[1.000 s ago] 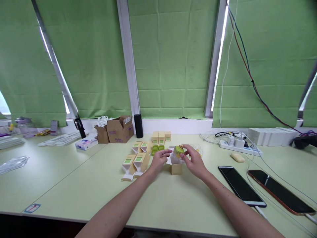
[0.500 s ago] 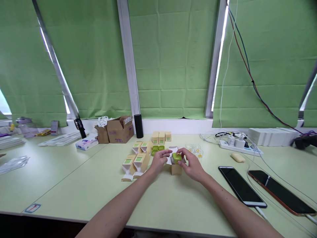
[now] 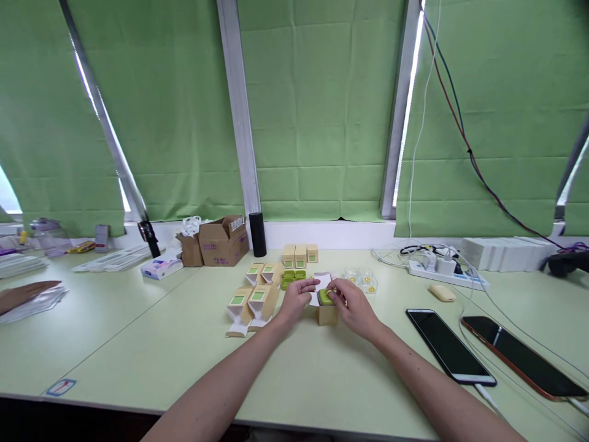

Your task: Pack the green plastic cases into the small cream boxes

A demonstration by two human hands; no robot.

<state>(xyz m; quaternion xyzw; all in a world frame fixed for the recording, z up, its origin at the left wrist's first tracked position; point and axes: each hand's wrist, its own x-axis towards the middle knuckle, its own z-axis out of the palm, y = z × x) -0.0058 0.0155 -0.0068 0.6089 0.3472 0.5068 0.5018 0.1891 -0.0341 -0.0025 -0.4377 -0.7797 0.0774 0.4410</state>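
r hand [image 3: 352,307] pinches green pc [image 3: 324,298] at box [image 3: 327,316] mouth; l hand [image 3: 295,301] adj., grip unclear

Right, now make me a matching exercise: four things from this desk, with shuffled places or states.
1. green-topped piece
2. black cylinder
3. power strip
4. pale oval case

A. between power strip and phones
B. at the mouth of the small box, touched by the right hand
C. holding plugs
D. upright beside the large cardboard box

Pairs: 1-B, 2-D, 3-C, 4-A
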